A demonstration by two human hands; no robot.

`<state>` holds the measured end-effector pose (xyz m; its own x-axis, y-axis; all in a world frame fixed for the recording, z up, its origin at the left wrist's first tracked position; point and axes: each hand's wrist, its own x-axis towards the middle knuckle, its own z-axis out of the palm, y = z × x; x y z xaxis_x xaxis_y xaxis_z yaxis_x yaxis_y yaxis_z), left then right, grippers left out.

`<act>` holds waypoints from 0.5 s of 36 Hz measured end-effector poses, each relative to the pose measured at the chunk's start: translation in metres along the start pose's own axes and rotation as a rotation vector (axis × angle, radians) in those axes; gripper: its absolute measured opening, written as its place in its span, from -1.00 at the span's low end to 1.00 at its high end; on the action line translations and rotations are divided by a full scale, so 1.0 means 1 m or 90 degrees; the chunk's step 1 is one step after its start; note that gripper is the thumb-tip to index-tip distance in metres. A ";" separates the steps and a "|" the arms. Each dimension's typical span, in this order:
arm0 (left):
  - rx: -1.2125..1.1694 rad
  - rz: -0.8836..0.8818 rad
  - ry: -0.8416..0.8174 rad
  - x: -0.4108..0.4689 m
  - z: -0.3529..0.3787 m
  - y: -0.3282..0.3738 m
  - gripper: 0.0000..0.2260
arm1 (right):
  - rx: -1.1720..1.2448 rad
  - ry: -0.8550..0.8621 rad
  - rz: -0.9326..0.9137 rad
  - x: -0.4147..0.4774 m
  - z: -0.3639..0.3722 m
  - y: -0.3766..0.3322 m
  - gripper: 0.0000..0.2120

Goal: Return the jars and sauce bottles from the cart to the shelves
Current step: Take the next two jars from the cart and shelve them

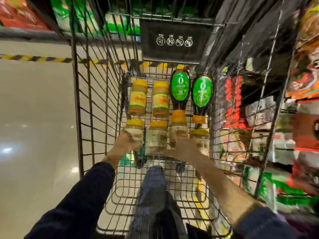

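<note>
Several yellow-lidded jars lie on the floor of a black wire cart [89, 94]. Two stand out in the far row, a left jar [138, 99] and a middle jar [160, 99]. Beside them lie two dark sauce bottles with green labels, one [180, 88] next to the other [202, 94]. My left hand [126, 144] wraps around the nearest left jar [133, 131]. My right hand [188, 147] reaches onto the near right jars [200, 138]; motion blur hides whether its fingers have closed. Another near jar [158, 135] lies between my hands.
Shelves with packaged goods [259, 118] run along the cart's right side. More shelves with red and green packs [25, 16] stand beyond the cart. A pale shiny floor [34, 118] with a yellow-black stripe lies to the left. My legs show below the cart.
</note>
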<state>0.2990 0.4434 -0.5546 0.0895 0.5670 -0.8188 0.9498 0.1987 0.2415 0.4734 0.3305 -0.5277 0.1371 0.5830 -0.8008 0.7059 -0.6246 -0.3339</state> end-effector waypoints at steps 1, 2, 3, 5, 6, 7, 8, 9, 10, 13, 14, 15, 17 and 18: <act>-0.030 -0.016 -0.003 0.004 0.001 -0.002 -0.41 | 0.019 -0.005 -0.010 0.001 -0.002 -0.002 -0.25; -0.056 -0.025 -0.008 0.006 0.002 -0.004 -0.35 | 0.034 -0.009 -0.022 0.001 -0.004 -0.003 -0.29; -0.075 -0.029 -0.015 0.011 0.004 -0.007 -0.30 | 0.036 -0.006 -0.035 0.000 -0.007 -0.004 -0.33; -0.085 -0.034 -0.021 0.023 0.008 -0.015 -0.23 | 0.040 0.006 -0.054 0.001 -0.010 -0.003 -0.40; -0.088 -0.039 -0.021 0.031 0.011 -0.021 -0.19 | 0.046 0.003 -0.057 0.002 -0.011 -0.002 -0.43; -0.097 -0.048 -0.025 0.038 0.014 -0.026 -0.16 | 0.051 -0.005 -0.057 0.003 -0.011 -0.004 -0.45; -0.113 -0.054 -0.032 0.046 0.018 -0.032 -0.15 | 0.056 -0.012 -0.053 0.004 -0.011 -0.004 -0.44; -0.133 -0.060 -0.044 0.055 0.022 -0.038 -0.12 | 0.058 -0.011 -0.050 0.004 -0.010 -0.006 -0.42; -0.150 -0.059 -0.053 0.062 0.025 -0.043 -0.08 | 0.068 -0.009 -0.050 0.006 -0.008 -0.007 -0.43; -0.181 -0.046 -0.081 0.082 0.032 -0.055 -0.05 | 0.153 -0.003 -0.064 0.009 -0.001 -0.007 -0.51; -0.186 -0.046 -0.092 0.078 0.028 -0.050 -0.10 | 0.167 0.001 -0.071 0.010 0.000 -0.006 -0.52; -0.189 -0.046 -0.100 0.065 0.020 -0.038 -0.17 | 0.163 0.003 -0.073 0.010 0.001 -0.006 -0.52; -0.206 -0.041 -0.105 0.027 -0.001 -0.007 -0.40 | 0.151 0.008 -0.045 0.012 0.004 -0.005 -0.53; -0.210 -0.050 -0.105 0.017 -0.007 0.001 -0.50 | 0.156 0.008 -0.013 0.014 0.007 -0.004 -0.56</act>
<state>0.2999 0.4584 -0.5644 0.0923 0.4087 -0.9080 0.8104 0.4990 0.3070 0.4682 0.3378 -0.5411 0.1350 0.6022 -0.7869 0.5188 -0.7195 -0.4616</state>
